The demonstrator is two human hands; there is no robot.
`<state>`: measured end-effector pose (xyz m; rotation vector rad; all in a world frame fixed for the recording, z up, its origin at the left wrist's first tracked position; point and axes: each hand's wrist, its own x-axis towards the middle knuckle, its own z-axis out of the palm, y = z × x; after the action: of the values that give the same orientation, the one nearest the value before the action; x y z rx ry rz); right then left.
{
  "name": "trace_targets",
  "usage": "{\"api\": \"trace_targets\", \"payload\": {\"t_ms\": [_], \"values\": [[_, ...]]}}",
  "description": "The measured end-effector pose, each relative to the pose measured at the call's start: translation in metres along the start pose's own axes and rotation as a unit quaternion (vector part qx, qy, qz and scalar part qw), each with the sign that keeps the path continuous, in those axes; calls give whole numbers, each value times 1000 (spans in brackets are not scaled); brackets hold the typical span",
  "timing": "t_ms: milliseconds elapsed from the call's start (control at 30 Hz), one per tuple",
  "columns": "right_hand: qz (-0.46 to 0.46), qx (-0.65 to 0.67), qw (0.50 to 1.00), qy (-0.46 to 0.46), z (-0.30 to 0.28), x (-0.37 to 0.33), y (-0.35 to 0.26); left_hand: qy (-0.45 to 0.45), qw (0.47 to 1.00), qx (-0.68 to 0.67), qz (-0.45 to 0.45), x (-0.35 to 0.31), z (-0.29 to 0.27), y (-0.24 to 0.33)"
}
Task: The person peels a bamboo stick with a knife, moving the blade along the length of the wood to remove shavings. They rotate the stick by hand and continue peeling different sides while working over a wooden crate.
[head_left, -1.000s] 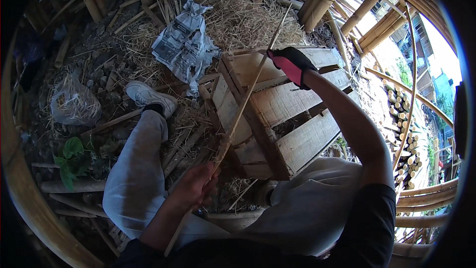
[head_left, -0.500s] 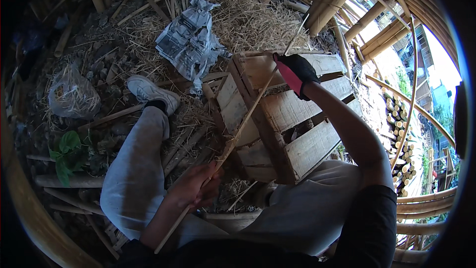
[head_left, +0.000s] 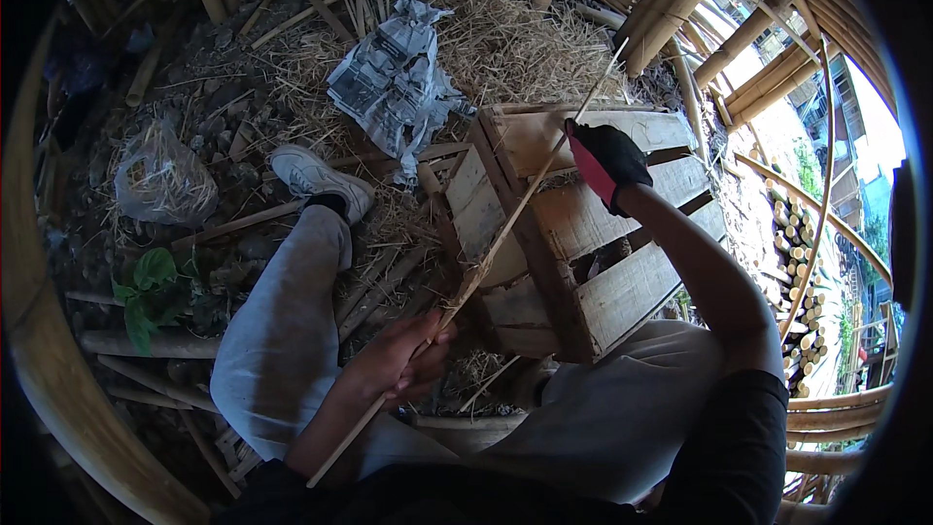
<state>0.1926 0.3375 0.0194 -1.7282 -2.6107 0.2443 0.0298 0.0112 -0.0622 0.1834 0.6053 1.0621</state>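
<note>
A long, thin bamboo strip (head_left: pixel 515 206) runs diagonally across the view, from beside my left forearm up past the wooden crate. My bare left hand (head_left: pixel 403 355) is closed around its lower part, just below a spot where frayed fibres stick out. Higher up, my right hand (head_left: pixel 609 163), in a black and pink glove, pinches the same strip above the crate's top corner. The slatted wooden crate (head_left: pixel 622 219) stands tilted between my legs, with gaps between its pale boards. Whether the glove hides anything besides the strip, I cannot make out.
Crumpled newspaper (head_left: pixel 394 78) lies beyond the crate, next to a heap of straw (head_left: pixel 525 44). To the left are a clear plastic bag (head_left: pixel 165 180) and a green plant (head_left: pixel 151 292). Bamboo poles (head_left: pixel 680 0) stand around, and cut poles (head_left: pixel 802 292) are stacked at right.
The whole scene has shifted slightly right and down in the picture. Both hands keep their hold on the strip, in nearly the same place relative to the crate.
</note>
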Motion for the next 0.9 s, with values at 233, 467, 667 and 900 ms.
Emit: {"api": "trace_targets", "payload": {"t_ms": [233, 467, 667, 900], "values": [[-50, -31, 998, 34, 2, 8, 17, -6, 1000, 20, 0, 6, 2, 2], [-19, -4, 1000, -18, -8, 4, 4, -11, 1000, -4, 1, 8, -2, -2], [11, 13, 1000, -21, -10, 17, 24, -24, 1000, -10, 5, 11, -1, -2], [-24, 4, 998, -55, -16, 2, 8, -35, 998, -50, -6, 13, -5, -4]]}}
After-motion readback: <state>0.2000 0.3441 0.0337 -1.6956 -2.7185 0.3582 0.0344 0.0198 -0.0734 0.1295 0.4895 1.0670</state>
